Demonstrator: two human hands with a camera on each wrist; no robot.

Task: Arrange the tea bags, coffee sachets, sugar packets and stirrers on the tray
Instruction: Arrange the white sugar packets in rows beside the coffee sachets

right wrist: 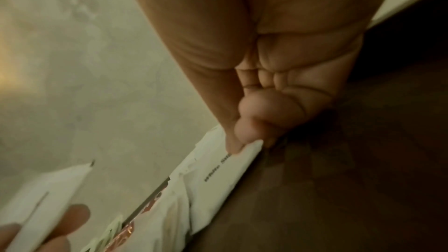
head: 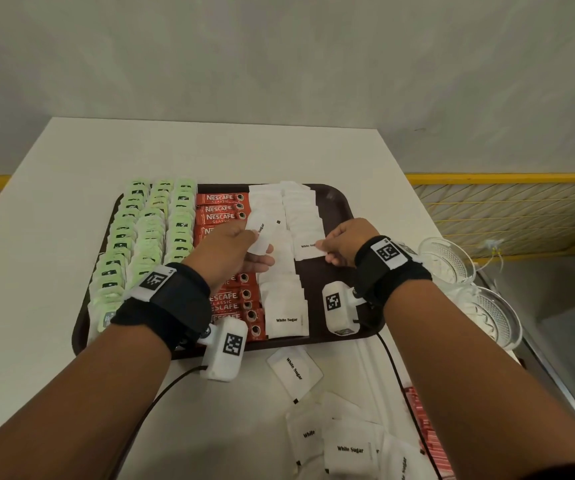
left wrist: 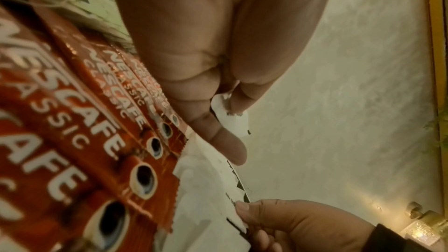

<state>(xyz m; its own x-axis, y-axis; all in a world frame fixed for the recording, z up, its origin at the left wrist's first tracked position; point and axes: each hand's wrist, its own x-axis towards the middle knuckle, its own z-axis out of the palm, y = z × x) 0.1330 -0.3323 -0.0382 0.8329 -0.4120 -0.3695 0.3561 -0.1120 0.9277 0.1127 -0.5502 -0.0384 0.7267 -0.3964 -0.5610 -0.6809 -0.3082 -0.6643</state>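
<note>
While three columns of green tea bags [head: 142, 237] fill the left part of the brown tray [head: 339, 199] at the frame's centre, one column of red coffee sachets [head: 222, 207] runs just to their right; nine sachets show clearly, and others are hidden by the left hand [head: 234, 249]. That hand hovers over the sachets and pinches one white sugar packet [head: 257, 233] between thumb and fingers, tilted upright above the tray. Right of the sachets lie two columns of overlapping sugar packets [head: 300, 211], too tightly stacked to count. At centre right, the right hand [head: 343, 245] pinches the near corner of the front packet [head: 308, 249] in the right column, which lies on the tray. At the lower centre of the frame, about five loose sugar packets [head: 294, 372] lie on the white counter [head: 71, 161]. At the right edge stand two clear glass bowls [head: 448, 258].
</note>
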